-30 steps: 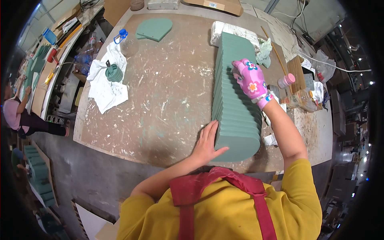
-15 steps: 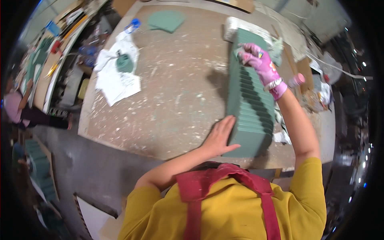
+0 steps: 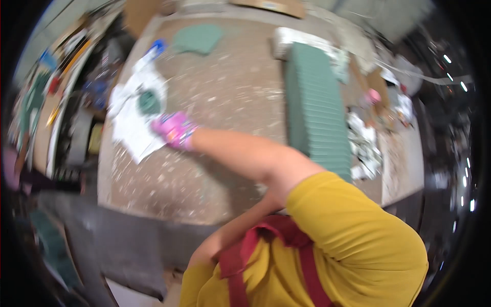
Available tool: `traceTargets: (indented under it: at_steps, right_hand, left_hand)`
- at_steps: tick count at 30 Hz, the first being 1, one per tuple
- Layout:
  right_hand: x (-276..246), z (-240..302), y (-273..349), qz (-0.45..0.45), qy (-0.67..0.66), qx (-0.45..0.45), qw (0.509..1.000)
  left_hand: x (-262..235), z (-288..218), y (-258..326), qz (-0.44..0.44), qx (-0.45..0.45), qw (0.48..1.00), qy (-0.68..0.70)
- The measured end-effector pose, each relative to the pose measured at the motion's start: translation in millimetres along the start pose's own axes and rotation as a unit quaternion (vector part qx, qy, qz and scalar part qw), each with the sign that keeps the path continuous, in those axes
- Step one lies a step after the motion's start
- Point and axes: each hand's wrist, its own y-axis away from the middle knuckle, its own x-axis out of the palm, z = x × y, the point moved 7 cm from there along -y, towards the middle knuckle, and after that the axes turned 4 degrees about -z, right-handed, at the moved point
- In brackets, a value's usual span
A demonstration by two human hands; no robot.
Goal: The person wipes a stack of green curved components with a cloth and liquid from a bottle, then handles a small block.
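My right hand (image 3: 175,131), in a pink patterned glove, reaches across to the left side of the table. It is beside white papers (image 3: 134,130) that carry a small round green thing, perhaps a pot or lump of paste (image 3: 149,103). Motion smears the fingers, so I cannot make out whether they hold anything. My left forearm (image 3: 238,222) passes beneath my right arm, which hides the left hand. On the right of the table lies a long green block (image 3: 319,102) with a ridged, stepped top; its near end is covered by my right sleeve.
The worn brown table (image 3: 230,77) bears flat green pieces (image 3: 198,39) at the back left and a blue object (image 3: 158,47). A white wrapped bundle (image 3: 296,41) touches the block's far end. Crumpled scraps (image 3: 365,148) and a pink-capped container (image 3: 373,96) lie to the right.
My right hand has left the block's ridged top and swung far left to the papers. My left hand, earlier resting against the block's near side, is now hidden behind my right arm.
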Motion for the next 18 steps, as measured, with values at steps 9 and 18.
traceTargets:
  at_steps: [9,18]
  right_hand:
    - [-265.8,-67.4,215.4,-0.235,0.102,-0.026,0.966]
    - [-324.2,-224.0,573.4,-0.209,0.352,0.425,0.808]
  left_hand:
    - [4.8,22.3,66.1,-0.48,-0.353,0.754,-0.275]
    - [15.7,19.5,62.3,-0.561,-0.428,0.696,-0.132]
